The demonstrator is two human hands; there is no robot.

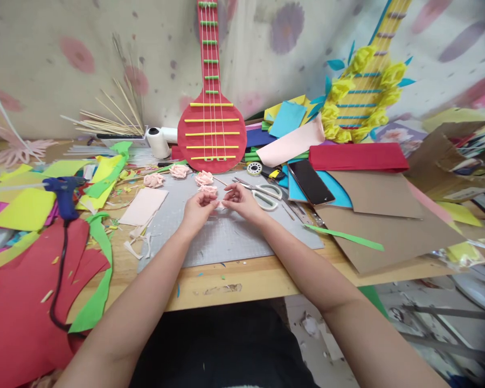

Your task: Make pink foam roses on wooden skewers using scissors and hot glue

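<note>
My left hand (200, 208) and my right hand (241, 201) meet over the grey cutting mat (210, 245), fingertips pinched close together. Between them is a small piece of pale pink paper (221, 204), mostly covered by the fingers. Just beyond the hands lie several pink paper roses (204, 178), some on the mat's far edge. Scissors with pale handles (267, 196) rest right of my right hand. Left of the hands, a pink paper sheet (144, 206) overlaps the mat's edge, with thin pink offcuts (134, 249) below it.
A red paper-covered lute shape (212, 132) stands at the back, a yellow flowered one (359, 99) to its right. A blue glue gun (64, 196) stands left among coloured paper. A phone (310, 181) and brown cardboard (382, 237) lie right. A tape roll (254, 168) sits behind the scissors.
</note>
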